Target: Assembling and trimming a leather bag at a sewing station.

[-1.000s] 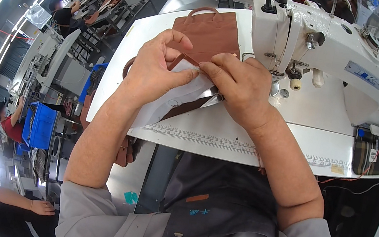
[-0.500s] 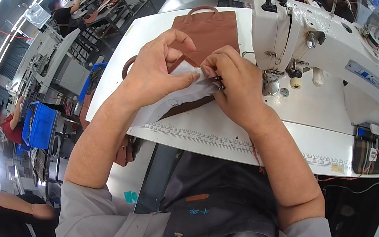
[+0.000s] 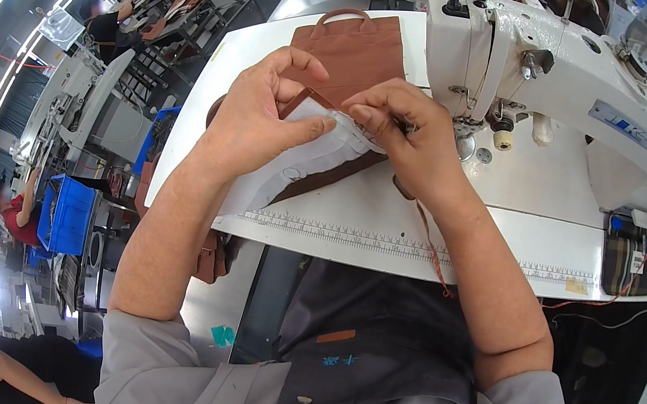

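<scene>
My left hand (image 3: 257, 111) is closed on a brown leather bag piece (image 3: 304, 102), its thumb lying over the white lining (image 3: 283, 166). The lining spreads down toward the table's front edge, with a dark brown panel (image 3: 322, 182) under it. Thumb and index finger of my right hand (image 3: 402, 130) pinch together at the corner of the leather; anything fine between them is too small to make out. A dark metal tool, mostly hidden, shows at the palm. Below the hand hangs a reddish cord (image 3: 435, 254). Behind both hands lies a brown handbag (image 3: 365, 48) with a looped handle.
A white sewing machine (image 3: 548, 68) stands at the right of the white table (image 3: 488, 228), its needle area close to my right hand. A ruler strip (image 3: 384, 244) runs along the front edge. A plaid pouch (image 3: 623, 258) lies far right. People work at left, near a blue bin (image 3: 68, 214).
My right hand has turned and shifted slightly, its fingertips still at the leather corner. The metal tool is now less visible. My left hand keeps its hold, with more of the lining showing.
</scene>
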### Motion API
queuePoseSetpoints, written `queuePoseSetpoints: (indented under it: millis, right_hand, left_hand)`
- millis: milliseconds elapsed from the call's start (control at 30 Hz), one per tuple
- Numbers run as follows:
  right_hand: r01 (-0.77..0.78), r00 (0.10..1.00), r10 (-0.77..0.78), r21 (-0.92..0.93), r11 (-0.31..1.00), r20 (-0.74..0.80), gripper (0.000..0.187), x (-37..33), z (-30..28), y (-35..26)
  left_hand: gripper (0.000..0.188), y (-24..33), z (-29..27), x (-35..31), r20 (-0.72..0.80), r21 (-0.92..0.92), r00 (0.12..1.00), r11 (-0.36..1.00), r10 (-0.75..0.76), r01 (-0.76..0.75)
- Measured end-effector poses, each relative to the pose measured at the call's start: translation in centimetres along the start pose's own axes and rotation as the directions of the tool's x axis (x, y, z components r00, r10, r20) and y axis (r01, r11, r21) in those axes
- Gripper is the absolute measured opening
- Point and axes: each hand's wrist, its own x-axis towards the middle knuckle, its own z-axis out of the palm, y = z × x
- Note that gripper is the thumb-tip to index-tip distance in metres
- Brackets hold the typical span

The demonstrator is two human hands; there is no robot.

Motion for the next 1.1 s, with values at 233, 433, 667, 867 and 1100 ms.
queuePoseSetpoints:
  millis: [233,433,667,867,1100]
  right_hand:
    - [0.463,0.826,-0.549,-0.715,0.525,0.132,0.026,-0.5,-0.4,-1.6]
    - [0.514,0.78,-0.605,-0.715,0.473,0.161,0.019,0.1,-0.5,-1.7]
    - [0.462,0.838,-0.517,-0.734,0.497,0.177,0.023,-0.2,-0.1,-1.3]
    - [0.159,0.986,-0.144,-0.231,0.96,0.081,0.018,-0.4,-0.3,-1.1]
    - [-0.046,0.993,0.052,-0.061,0.997,0.106,0.01,-0.1,-0.8,-0.8]
  left_hand:
    - [0.047,-0.2,0.3,0.1,-0.022,0.039,1.0,0.999,0.017,-0.016]
    - [0.048,0.5,0.5,-0.6,-0.034,0.106,0.998,0.993,0.059,-0.055]
    - [0.048,0.8,1.0,-1.0,-0.062,0.119,0.996,0.991,0.071,-0.063]
    - [0.045,0.4,0.4,-0.7,-0.011,0.157,0.991,0.979,0.134,-0.131]
    - [0.044,0.0,0.3,-0.6,0.035,0.087,0.993,0.99,0.109,-0.112]
